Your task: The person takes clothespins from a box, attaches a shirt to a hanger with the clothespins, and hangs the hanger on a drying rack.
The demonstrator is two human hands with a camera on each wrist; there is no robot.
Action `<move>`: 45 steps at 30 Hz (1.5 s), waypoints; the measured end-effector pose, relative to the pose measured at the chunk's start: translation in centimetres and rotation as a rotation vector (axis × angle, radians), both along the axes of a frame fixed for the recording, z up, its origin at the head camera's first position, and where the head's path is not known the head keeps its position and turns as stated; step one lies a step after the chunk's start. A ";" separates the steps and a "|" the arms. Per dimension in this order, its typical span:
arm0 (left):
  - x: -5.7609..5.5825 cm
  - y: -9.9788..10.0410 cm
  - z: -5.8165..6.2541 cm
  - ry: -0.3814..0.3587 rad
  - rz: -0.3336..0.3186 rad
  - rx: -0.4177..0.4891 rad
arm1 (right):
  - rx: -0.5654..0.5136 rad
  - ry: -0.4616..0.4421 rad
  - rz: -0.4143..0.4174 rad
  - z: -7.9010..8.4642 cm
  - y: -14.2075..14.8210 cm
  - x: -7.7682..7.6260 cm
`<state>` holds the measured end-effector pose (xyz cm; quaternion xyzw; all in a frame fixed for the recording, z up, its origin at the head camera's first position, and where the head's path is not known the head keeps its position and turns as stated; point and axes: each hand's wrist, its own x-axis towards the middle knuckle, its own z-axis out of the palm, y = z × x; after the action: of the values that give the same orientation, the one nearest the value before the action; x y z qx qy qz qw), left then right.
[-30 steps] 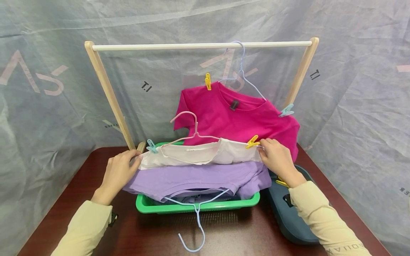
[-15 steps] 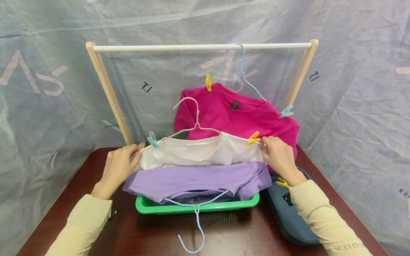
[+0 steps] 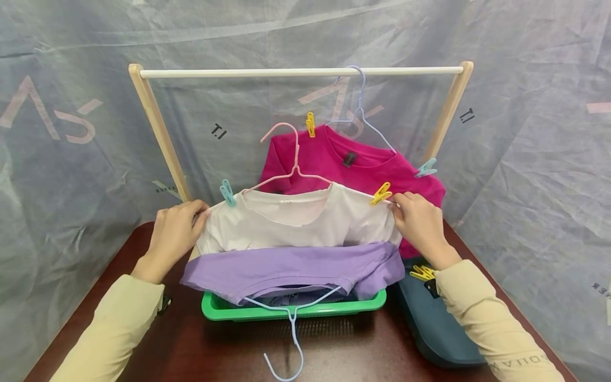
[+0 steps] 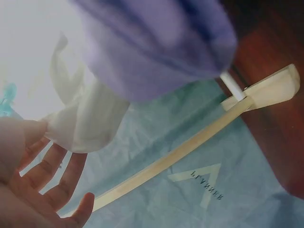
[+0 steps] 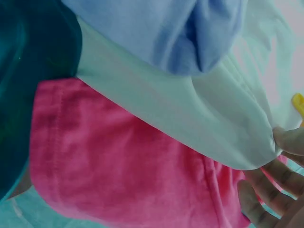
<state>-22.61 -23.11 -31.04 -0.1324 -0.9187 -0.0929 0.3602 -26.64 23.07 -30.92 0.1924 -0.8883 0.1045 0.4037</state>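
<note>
Over the green basket (image 3: 229, 314), the white shirt (image 3: 305, 236) stretches between left hand (image 3: 174, 233) and right hand (image 3: 424, 228), each pinching a sleeve; its lower part is hidden behind the purple shirt (image 3: 291, 262), so friction could drag that along.

The head view is evenly lit. In the left wrist view, glare bleaches ten o'clock; purple cloth (image 4: 156, 52) blurs at twelve.
</note>
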 end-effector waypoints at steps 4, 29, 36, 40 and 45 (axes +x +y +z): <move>-0.2 0.1 1.1 0.003 0.010 -0.014 | -0.007 0.007 -0.009 0.8 0.0 -0.1; -3.5 1.7 10.0 -0.049 0.104 0.052 | -0.083 0.044 -0.067 6.9 0.0 -1.0; -4.5 2.3 11.4 -0.057 0.104 0.092 | -0.131 0.020 -0.087 8.1 0.2 -1.2; -5.2 2.5 11.7 -0.059 0.097 0.126 | -0.140 0.016 -0.095 8.5 0.3 -1.3; -5.8 2.8 12.0 -0.132 0.128 0.155 | -0.136 0.005 -0.097 8.7 0.2 -1.3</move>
<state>-28.44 -20.32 -19.06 -0.0391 -0.9371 -0.1488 0.3133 -27.95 23.28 -22.26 0.1213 -0.8865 0.1445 0.4225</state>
